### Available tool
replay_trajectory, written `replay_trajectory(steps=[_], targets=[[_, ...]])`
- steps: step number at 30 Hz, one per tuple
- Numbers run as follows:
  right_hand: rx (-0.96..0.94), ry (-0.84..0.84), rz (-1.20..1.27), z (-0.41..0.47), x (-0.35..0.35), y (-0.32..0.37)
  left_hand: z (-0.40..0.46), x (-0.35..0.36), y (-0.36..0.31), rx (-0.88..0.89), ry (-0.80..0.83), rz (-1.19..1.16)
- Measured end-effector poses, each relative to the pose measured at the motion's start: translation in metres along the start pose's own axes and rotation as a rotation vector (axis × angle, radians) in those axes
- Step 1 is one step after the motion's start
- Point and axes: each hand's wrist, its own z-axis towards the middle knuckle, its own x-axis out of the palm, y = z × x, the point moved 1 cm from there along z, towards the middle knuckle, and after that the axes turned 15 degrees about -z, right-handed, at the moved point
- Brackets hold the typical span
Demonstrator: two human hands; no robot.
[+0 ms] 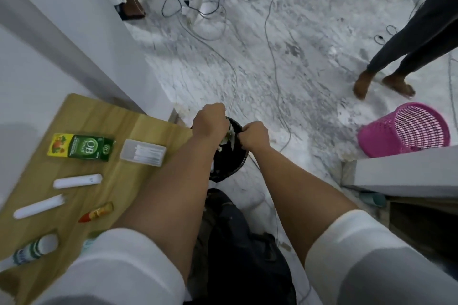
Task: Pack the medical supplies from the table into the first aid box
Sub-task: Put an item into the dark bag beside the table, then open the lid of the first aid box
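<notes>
Both hands (209, 120) (252, 136) over black bin (229, 168).

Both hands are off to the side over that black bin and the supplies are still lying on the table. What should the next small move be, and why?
Probably let go of the scrap over the black bin and bring the left hand back to the table. The green OB Herbal box, clear swab case and white tubes all lie unpacked; the right hand is occupied too. No first aid box is in view.
</notes>
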Motion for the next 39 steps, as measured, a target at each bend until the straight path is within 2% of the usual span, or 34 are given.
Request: replay_trajectory(steps=[6, 10, 16, 18, 23, 28, 33, 35, 39], targets=[[-0.101, 0.007, -0.064, -0.024, -0.002, 0.022, -0.021, -0.036, 0.01, 0.073, -0.066, -0.02], [-0.318, 0.016, -0.201, -0.064, -0.008, 0.06, -0.063, -0.089, 0.03, 0.074, -0.152, 0.04], [-0.688, -0.037, -0.42, -0.163, 0.004, 0.151, -0.167, -0.198, 0.101, -0.062, -0.361, 0.052], [-0.814, -0.066, -0.475, -0.198, 0.018, 0.185, -0.211, -0.235, 0.124, -0.128, -0.464, 0.088], [-1.088, -0.006, -0.562, -0.314, 0.081, 0.265, -0.345, -0.298, 0.206, -0.309, -0.688, 0.087], [-1.351, 0.075, -0.633, -0.396, 0.169, 0.289, -0.45, -0.292, 0.295, -0.502, -0.872, 0.029], [-1.519, 0.202, -0.707, -0.419, 0.269, 0.273, -0.499, -0.226, 0.392, -0.653, -1.042, -0.089], [-1.578, 0.195, -0.739, -0.416, 0.3, 0.264, -0.504, -0.197, 0.42, -0.639, -1.118, -0.166], [-1.658, 0.063, -0.678, -0.407, 0.326, 0.246, -0.5, -0.158, 0.448, -0.496, -1.249, -0.271]])
